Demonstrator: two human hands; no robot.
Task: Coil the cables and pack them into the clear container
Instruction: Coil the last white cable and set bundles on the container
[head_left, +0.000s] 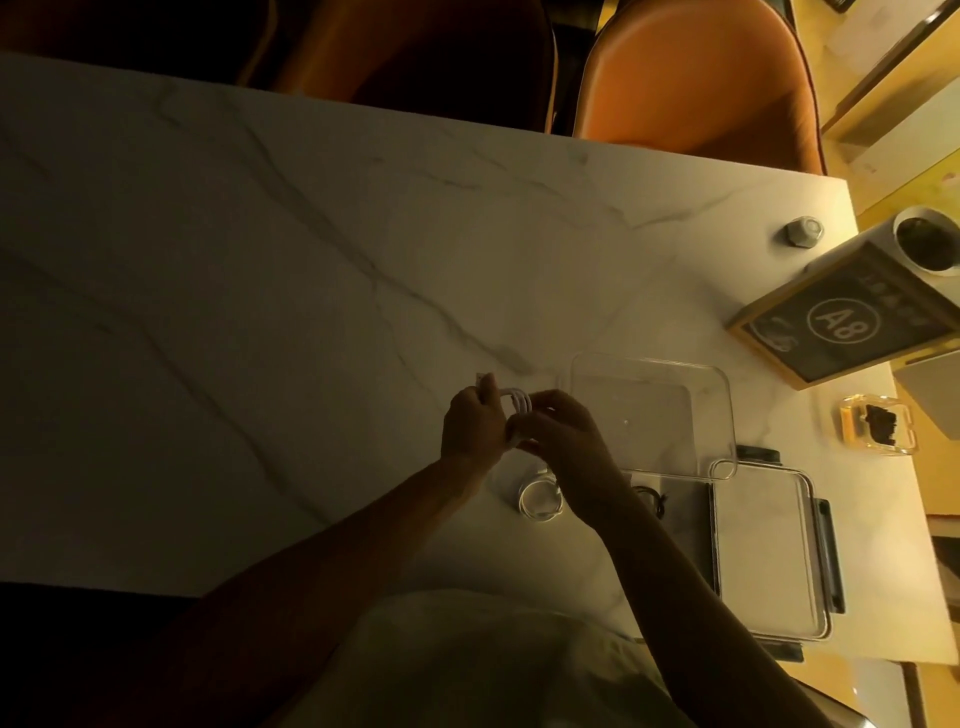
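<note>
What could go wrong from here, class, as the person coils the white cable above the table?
1. Both hands, left and right, hold the white cable in mid-air; if the fingers loosen, the loops may spring apart.
2. The coiled cable lying under the right wrist could get knocked.
3. The clear container sits beside the hands, and a careless reach might shove it.

Open marble table (234, 312) is left free left of and beyond the hands. Passage rightward is blocked by clear container (652, 413), lid (769, 551), framed sign (852, 317); coiled cable (540, 499) lies beneath.
</note>
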